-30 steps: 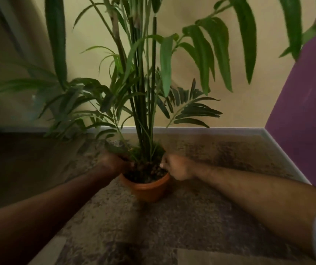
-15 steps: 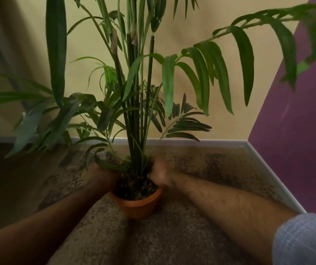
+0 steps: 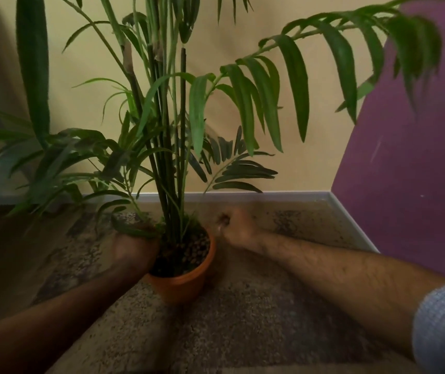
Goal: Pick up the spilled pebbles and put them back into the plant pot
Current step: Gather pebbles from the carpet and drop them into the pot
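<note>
A mottled brown carpet (image 3: 242, 319) is covering the floor, meeting a yellow wall (image 3: 283, 163) and a purple wall (image 3: 404, 184). The terracotta plant pot (image 3: 186, 282) is standing on it, pebbles (image 3: 189, 252) inside. The left hand (image 3: 132, 249) is resting against the rim, its grip unclear; the right hand (image 3: 236, 228) is hovering beside it, fist curled, contents unclear.

Both arms are stretched out forward. Left hand (image 3: 132, 247) sits low in shadow, can't tell how its fingers lie. Right hand (image 3: 236, 228) looks curled into a loose fist, pretty blurred though.
</note>
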`<state>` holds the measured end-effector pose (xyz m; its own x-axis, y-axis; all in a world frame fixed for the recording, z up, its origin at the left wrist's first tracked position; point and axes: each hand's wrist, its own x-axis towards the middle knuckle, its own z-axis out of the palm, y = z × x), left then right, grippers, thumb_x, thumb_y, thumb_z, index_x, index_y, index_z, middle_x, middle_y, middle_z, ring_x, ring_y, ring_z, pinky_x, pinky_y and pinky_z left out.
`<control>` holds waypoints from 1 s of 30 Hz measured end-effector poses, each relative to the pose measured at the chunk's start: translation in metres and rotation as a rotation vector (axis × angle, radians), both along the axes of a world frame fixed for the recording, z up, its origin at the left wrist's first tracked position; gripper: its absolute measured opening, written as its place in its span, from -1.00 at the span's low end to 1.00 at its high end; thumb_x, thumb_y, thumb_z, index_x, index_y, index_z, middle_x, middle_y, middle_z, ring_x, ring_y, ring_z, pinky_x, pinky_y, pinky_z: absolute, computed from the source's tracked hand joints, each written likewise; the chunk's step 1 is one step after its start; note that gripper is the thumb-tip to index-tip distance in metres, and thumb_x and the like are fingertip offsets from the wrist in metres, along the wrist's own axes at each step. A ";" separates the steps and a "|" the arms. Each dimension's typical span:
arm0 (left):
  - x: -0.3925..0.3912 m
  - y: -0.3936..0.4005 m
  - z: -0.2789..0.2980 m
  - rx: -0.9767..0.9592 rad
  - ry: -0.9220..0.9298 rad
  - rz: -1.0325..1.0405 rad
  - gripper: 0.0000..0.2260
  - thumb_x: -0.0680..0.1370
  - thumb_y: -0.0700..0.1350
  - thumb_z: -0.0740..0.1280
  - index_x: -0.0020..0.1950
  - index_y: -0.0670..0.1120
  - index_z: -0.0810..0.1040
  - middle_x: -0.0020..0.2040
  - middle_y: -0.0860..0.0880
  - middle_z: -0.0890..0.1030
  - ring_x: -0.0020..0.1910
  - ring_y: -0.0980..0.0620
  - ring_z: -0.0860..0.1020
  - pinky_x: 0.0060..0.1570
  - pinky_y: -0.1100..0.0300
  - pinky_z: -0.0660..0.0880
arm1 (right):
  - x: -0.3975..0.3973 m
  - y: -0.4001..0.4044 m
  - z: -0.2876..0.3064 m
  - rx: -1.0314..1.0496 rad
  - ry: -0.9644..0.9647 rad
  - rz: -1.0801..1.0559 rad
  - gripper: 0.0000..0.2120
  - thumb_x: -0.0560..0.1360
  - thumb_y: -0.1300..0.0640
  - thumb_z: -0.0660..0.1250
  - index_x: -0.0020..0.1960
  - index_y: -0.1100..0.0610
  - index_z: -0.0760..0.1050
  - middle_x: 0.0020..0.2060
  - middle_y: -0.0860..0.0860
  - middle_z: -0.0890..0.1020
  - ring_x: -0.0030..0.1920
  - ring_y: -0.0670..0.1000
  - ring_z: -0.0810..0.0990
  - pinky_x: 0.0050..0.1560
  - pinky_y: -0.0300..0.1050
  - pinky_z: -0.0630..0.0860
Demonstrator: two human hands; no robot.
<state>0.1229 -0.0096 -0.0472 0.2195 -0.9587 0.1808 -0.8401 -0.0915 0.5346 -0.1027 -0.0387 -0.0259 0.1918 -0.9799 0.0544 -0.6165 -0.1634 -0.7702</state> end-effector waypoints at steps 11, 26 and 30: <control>-0.106 0.026 -0.042 -0.239 -0.127 -0.479 -0.97 0.50 -0.08 0.35 -0.11 -0.01 0.54 -0.16 0.04 0.49 -0.14 0.03 0.47 -0.14 0.11 0.42 | -0.192 0.020 -0.053 0.117 0.188 -0.273 -0.79 0.49 0.36 0.23 -0.04 0.20 0.62 -0.08 0.03 0.63 0.00 0.03 0.59 -0.01 -0.22 0.43; -0.286 0.018 -0.168 0.234 -0.211 -0.811 -0.38 0.52 0.21 0.22 0.52 0.02 0.19 0.51 -0.03 0.28 0.46 -0.04 0.28 0.43 0.15 0.19 | -0.329 0.075 -0.168 0.184 0.495 -0.334 -0.59 0.47 0.09 0.31 0.31 0.12 0.46 0.23 0.14 0.56 0.22 0.14 0.53 0.24 -0.13 0.41; -0.303 0.020 -0.200 0.262 -0.288 -0.813 -0.31 0.54 0.31 0.03 0.57 0.08 -0.11 0.60 0.05 -0.04 0.57 0.00 -0.06 0.52 0.05 0.02 | -0.325 0.065 -0.183 0.141 0.587 -0.267 -0.46 0.52 -0.06 0.25 0.46 0.08 0.32 0.44 0.08 0.40 0.44 0.11 0.33 0.45 0.01 0.27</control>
<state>-0.1798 0.0102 -0.2471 -0.5646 -0.8163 -0.1218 -0.7967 0.5005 0.3389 -0.4274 0.0262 -0.2089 -0.1002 -0.9880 -0.1171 -0.9460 0.1311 -0.2966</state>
